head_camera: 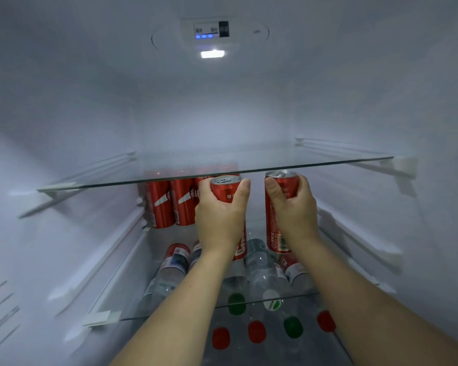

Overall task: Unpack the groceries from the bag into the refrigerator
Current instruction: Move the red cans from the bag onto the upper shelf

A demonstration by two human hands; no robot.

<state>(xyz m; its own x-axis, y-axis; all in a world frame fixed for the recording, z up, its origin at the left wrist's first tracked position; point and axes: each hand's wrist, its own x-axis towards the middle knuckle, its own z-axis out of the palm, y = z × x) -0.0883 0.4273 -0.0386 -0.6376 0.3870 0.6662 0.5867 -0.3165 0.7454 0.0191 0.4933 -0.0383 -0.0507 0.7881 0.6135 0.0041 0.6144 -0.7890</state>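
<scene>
I look into the open refrigerator. My left hand (220, 220) grips a tall red can (226, 190) around its upper part. My right hand (294, 210) grips a second red can (275, 233) the same way, just to the right. Both cans are upright, between the upper glass shelf (117, 183) and the middle glass shelf (156, 310); I cannot tell whether their bases touch it. Behind my left hand, a row of red cans (169, 204) stands at the back of the middle shelf.
Clear plastic water bottles (169, 273) lie on their sides on the middle shelf, with green caps (236, 303) toward me. More bottles with red caps (257, 331) lie on the level below. The fridge light (212, 54) shines from the ceiling. White side walls carry shelf rails.
</scene>
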